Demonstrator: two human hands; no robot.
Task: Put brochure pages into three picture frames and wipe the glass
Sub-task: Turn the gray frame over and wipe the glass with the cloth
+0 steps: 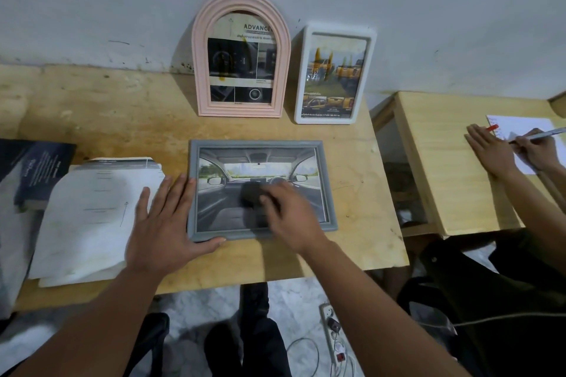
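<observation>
A grey picture frame [327,180] lies flat on the wooden table [128,119] with a car-interior brochure page behind its glass. My left hand [162,223] presses flat beside the frame's left edge, thumb along its lower rim. My right hand [288,217] is blurred over the glass and holds a dark cloth [252,196] against it. A pink arched frame [242,55] and a white rounded frame [335,75] lean upright against the wall, each holding a brochure page.
A stack of loose brochure pages [92,217] and a dark booklet [33,171] lie at the left. On a second table [453,168] at the right another person's hands [514,153] write on paper. A power strip [332,333] lies on the floor below.
</observation>
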